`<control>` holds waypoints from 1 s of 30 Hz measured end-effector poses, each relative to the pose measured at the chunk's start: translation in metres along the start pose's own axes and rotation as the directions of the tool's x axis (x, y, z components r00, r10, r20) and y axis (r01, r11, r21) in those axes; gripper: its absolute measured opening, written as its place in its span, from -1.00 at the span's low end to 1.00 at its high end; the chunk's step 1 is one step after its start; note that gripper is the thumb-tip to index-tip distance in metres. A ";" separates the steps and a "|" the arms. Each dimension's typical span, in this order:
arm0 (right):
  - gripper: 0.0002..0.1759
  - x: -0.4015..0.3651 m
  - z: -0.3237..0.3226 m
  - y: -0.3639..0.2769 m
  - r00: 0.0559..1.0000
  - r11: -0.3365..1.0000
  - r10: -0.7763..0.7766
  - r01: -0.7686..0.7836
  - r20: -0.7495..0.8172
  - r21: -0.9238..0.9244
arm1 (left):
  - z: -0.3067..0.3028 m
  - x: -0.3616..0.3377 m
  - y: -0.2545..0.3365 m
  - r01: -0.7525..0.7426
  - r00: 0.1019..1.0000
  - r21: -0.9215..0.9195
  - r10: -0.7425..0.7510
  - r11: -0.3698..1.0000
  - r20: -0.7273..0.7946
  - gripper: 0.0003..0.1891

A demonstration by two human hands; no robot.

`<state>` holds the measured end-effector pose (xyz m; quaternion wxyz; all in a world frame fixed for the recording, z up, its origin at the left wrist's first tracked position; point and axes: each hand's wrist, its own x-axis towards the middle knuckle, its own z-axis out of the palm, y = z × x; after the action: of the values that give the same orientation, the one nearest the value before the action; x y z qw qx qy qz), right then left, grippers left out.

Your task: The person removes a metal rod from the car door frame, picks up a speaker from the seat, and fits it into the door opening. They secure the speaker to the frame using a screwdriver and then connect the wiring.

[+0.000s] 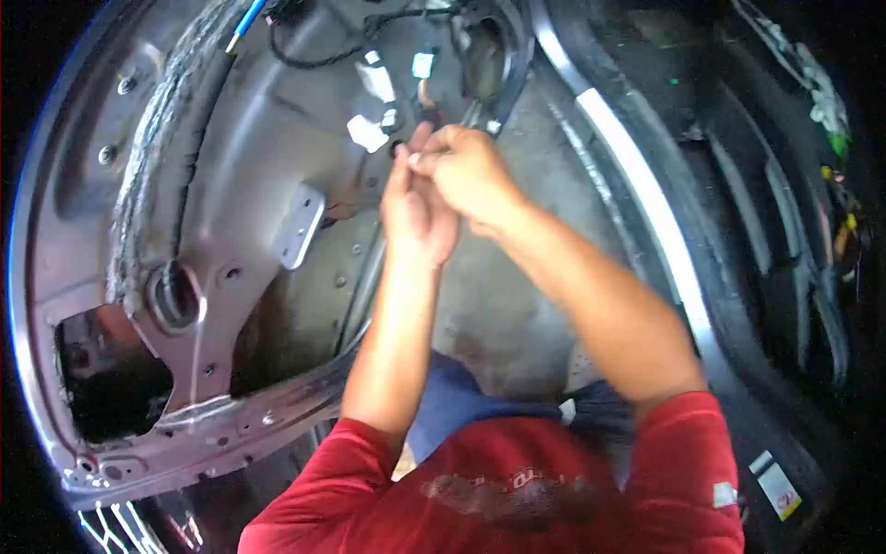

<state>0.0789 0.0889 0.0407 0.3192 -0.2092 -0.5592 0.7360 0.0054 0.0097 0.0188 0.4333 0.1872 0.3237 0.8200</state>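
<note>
My left hand (420,217) is held palm up, its fingers stretched forward and partly covered by the other hand. Over its fingers, my right hand (469,171) has thumb and forefinger pinched together at a small pale spot; I cannot tell what is in the pinch. Just beyond the fingertips hangs a wire with a light-blue and white connector (423,65). To its left are a white-wrapped cable piece (377,78) and a white tag (367,134), close to the bare metal panel.
The metal body panel (245,138) curves along the left, with a wiring bundle (161,148), a black sleeved cable (196,138) and a metal bracket (303,226). A dark sill with a bright strip (646,194) runs along the right. A large cutout (106,379) opens lower left.
</note>
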 end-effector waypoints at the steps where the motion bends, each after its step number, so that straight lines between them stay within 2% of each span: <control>1: -0.86 0.003 0.002 0.006 0.999 1.000 -0.022 0.021 -0.026 -0.018 | 0.002 0.002 -0.001 -0.003 1.000 -0.002 0.003 1.000 -0.004 -0.35; 4: -0.87 0.002 0.002 0.009 0.998 0.980 0.059 -0.058 0.003 0.188 | 0.004 0.003 0.000 -0.009 0.999 -0.005 0.008 1.000 -0.033 -0.37; 5: -0.87 0.002 0.003 0.008 0.998 0.983 0.057 -0.057 0.005 0.177 | 0.002 0.001 0.003 0.003 0.998 -0.004 -0.003 1.000 -0.058 -0.38; 7: -0.84 0.000 0.005 0.007 0.991 0.941 0.136 -0.131 0.004 0.311 | 0.001 0.000 0.007 0.019 0.998 -0.001 -0.019 1.000 -0.060 -0.39; 8: -0.84 0.000 0.004 0.005 0.990 0.944 0.138 -0.133 0.005 0.302 | 0.001 0.000 0.008 0.045 0.997 0.010 -0.044 0.999 -0.059 -0.40; 10: -0.80 0.002 -0.005 0.001 0.987 0.981 0.151 -0.157 0.059 0.117 | 0.004 0.001 0.009 0.051 0.998 0.043 -0.049 0.998 -0.039 -0.43; 11: -0.80 0.000 -0.010 0.006 0.986 0.981 0.157 -0.163 0.063 0.105 | 0.004 -0.002 0.011 0.069 0.998 0.089 -0.067 0.994 -0.023 -0.45; 12: -0.81 0.002 -0.016 0.015 0.995 0.995 0.023 -0.014 0.093 -0.103 | -0.003 -0.002 0.012 0.118 0.992 0.111 -0.114 0.987 -0.045 -0.49; 13: -0.81 0.000 -0.019 0.009 0.983 0.944 -0.102 0.144 0.155 -0.297 | -0.004 -0.005 0.013 0.102 0.994 0.101 -0.098 0.990 -0.047 -0.49; 15: -0.74 -0.029 -0.039 -0.005 0.977 0.987 -0.074 0.100 0.198 -0.126 | -0.005 -0.021 0.007 0.230 0.971 0.158 -0.237 0.960 0.025 -0.52; 16: -0.78 -0.045 -0.051 -0.014 0.972 0.990 -0.046 0.074 0.230 -0.117 | -0.006 -0.032 0.004 0.247 0.967 0.147 -0.253 0.958 0.026 -0.56; 17: -0.81 -0.055 -0.071 -0.017 0.960 0.939 -0.068 0.154 0.272 -0.308 | -0.008 -0.044 0.001 0.227 0.973 0.136 -0.231 0.964 0.016 -0.56; 18: -0.81 -0.065 -0.087 -0.014 0.964 0.863 -0.064 0.183 0.258 -0.470 | -0.012 -0.055 -0.004 0.285 0.958 0.104 -0.285 0.953 -0.007 -0.60; 19: -0.82 -0.078 -0.100 -0.018 0.965 0.836 0.048 0.102 0.256 -0.539 | -0.019 -0.065 -0.008 0.346 0.938 0.073 -0.345 0.935 -0.025 -0.64; 20: -0.81 -0.090 -0.106 -0.022 0.958 0.794 0.159 0.020 0.239 -0.608 | -0.032 -0.074 -0.014 0.332 0.943 0.061 -0.331 0.941 -0.030 -0.64; 21: -0.81 -0.098 -0.105 -0.016 0.953 0.788 0.165 0.027 0.252 -0.615 | -0.049 -0.082 -0.023 0.378 0.926 0.074 -0.378 0.923 -0.025 -0.67; 23: -0.78 -0.109 -0.106 0.008 0.992 0.874 0.009 0.054 0.128 -0.482 | -0.067 -0.104 -0.041 0.430 0.903 0.086 -0.430 0.899 -0.018 -0.69; 24: -0.76 -0.111 -0.093 0.019 0.994 0.993 0.101 -0.104 -0.048 -0.051 | -0.071 -0.117 -0.049 0.416 0.908 0.014 -0.414 0.909 -0.068 -0.70; 25: -0.76 -0.113 -0.084 0.036 0.994 0.993 0.100 -0.103 -0.043 -0.057 | -0.074 -0.129 -0.057 0.394 0.909 -0.058 -0.399 0.917 -0.119 -0.71; 26: -0.75 -0.113 -0.076 0.056 0.979 0.959 0.181 -0.153 -0.098 0.239 | -0.077 -0.138 -0.066 0.385 0.914 -0.060 -0.389 0.921 -0.115 -0.71; 27: -0.72 -0.109 -0.069 0.069 0.955 0.839 0.272 -0.173 -0.122 0.516 | -0.081 -0.143 -0.077 0.357 0.917 -0.105 -0.370 0.928 -0.150 -0.70; 28: -0.72 -0.104 -0.060 0.077 0.957 0.843 0.266 -0.175 -0.113 0.509 | -0.082 -0.144 -0.081 0.329 0.916 -0.153 -0.354 0.932 -0.187 -0.70; 30: -0.70 -0.099 -0.045 0.083 0.914 0.879 0.405 -0.387 -0.007 0.278 | -0.088 -0.140 -0.080 0.328 0.915 -0.125 -0.348 0.936 -0.202 -0.68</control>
<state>0.1589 0.0362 -0.0564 0.2057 -0.2973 -0.3881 0.8478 0.0785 -0.1057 -0.1041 0.5376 0.0165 0.3606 0.7620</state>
